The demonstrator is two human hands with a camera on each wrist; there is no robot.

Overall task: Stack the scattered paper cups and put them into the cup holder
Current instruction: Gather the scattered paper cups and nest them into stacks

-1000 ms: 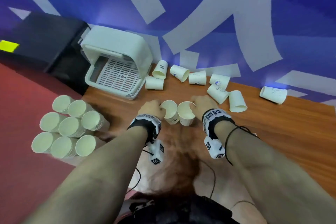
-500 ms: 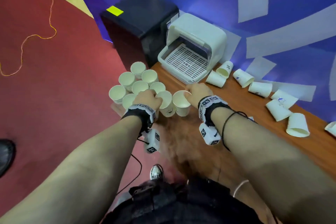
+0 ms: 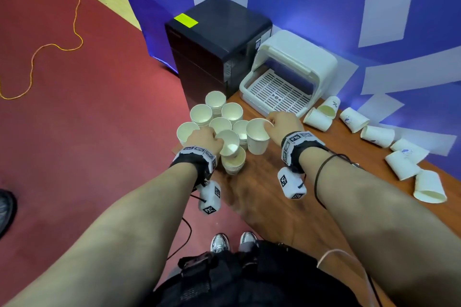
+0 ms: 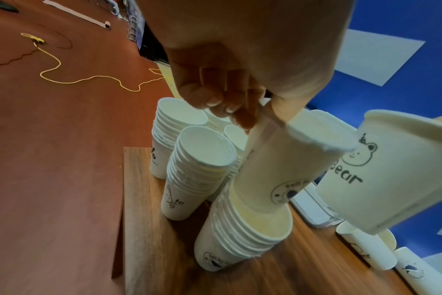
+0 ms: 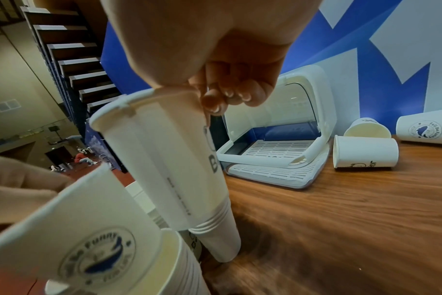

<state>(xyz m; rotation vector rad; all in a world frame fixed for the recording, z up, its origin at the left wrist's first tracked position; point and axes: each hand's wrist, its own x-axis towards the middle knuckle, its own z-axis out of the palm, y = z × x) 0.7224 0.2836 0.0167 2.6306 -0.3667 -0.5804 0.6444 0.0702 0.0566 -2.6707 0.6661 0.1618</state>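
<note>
My left hand (image 3: 207, 138) pinches the rim of a white paper cup (image 3: 228, 143) (image 4: 285, 165), its base dipping into the top of a cup stack (image 3: 233, 163) (image 4: 242, 235) at the table's left corner. My right hand (image 3: 282, 124) pinches the rim of a second cup (image 3: 258, 136) (image 5: 169, 159), held just over another stack (image 5: 220, 235). Several more stacks (image 3: 212, 112) stand upright behind them. Loose cups (image 3: 376, 134) lie on their sides along the wall. The white cup holder (image 3: 287, 80) sits open at the back of the table.
A black cabinet (image 3: 217, 45) stands beside the wooden table (image 3: 287, 207) on the left. Red floor (image 3: 87, 119) with a yellow cord (image 3: 62, 47) lies beyond the table's left edge. A blue and white wall (image 3: 374, 20) runs behind.
Both hands have carried their cups left, from the middle of the table to the stacks at the corner. The left cup now dips into a stack. My view swung left.
</note>
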